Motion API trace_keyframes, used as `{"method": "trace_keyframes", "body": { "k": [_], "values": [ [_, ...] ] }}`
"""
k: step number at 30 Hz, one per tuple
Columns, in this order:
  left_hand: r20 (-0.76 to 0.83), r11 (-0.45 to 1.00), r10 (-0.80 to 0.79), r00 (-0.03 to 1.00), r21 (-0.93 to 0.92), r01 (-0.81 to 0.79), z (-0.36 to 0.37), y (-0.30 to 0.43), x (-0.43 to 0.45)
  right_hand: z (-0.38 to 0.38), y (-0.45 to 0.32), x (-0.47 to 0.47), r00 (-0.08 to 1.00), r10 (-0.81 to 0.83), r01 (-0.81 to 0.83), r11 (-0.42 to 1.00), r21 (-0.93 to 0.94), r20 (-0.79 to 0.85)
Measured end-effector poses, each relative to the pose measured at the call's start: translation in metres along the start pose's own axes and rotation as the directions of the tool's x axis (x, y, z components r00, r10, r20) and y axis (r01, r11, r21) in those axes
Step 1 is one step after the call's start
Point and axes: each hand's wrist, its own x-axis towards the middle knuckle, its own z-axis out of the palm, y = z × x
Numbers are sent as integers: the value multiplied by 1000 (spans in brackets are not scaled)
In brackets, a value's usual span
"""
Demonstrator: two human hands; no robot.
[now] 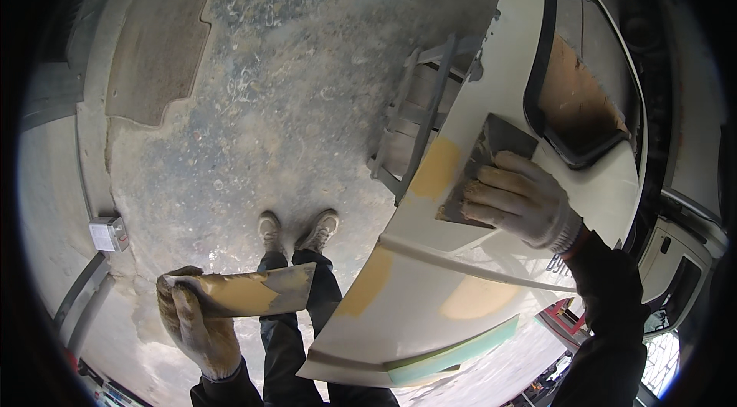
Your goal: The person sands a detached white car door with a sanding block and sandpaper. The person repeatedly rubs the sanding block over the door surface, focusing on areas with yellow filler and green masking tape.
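A pale vehicle door panel (pixel 420 292) with a black-trimmed window opening lies across the right side, patches of yellow body filler (pixel 436 168) on its surface. My right hand (pixel 518 199), in a soiled knit glove, rests flat with fingers spread on a dark grey sheet (pixel 489 176), probably sandpaper, on the panel near the window. Raised off to the left, my gloved left hand (pixel 198 323) grips one end of a strip of sheet (pixel 259 292), grey with a yellow dusty area; its exact kind cannot be told. A green-edged strip (pixel 455 349) lies on the panel's near end.
A grey metal stand (pixel 426 119) is under the panel. Flat brown sheeting (pixel 161 38) lies on the dusty floor at upper left. A small box (pixel 108 234) bearing writing sits by a grey metal rail (pixel 80 297). Another pale vehicle door (pixel 676 269) stands at far right.
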Motion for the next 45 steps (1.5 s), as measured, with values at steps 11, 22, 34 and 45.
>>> {"method": "trace_keyframes", "body": {
  "k": [11, 22, 34, 45],
  "values": [
    [36, 997, -18, 999, -75, 21, -36, 7, -5, -65, 35, 99, 656, 663, -718, 696, 28, 361],
    [-35, 988, -80, 996, -132, 75, -65, 27, -3, -32, 15, 156, 513, 306, -458, 888, -45, 802],
    [471, 963, -230, 851, 238, 128, -32, 82, -10, -80, -243, 141, 717, 586, -532, 110, 839, 378],
    [461, 966, 176, 870, 88, -242, -20, 132, -13, -128, -261, 104, 346, 921, -427, -15, 904, 179]
  ]
}}
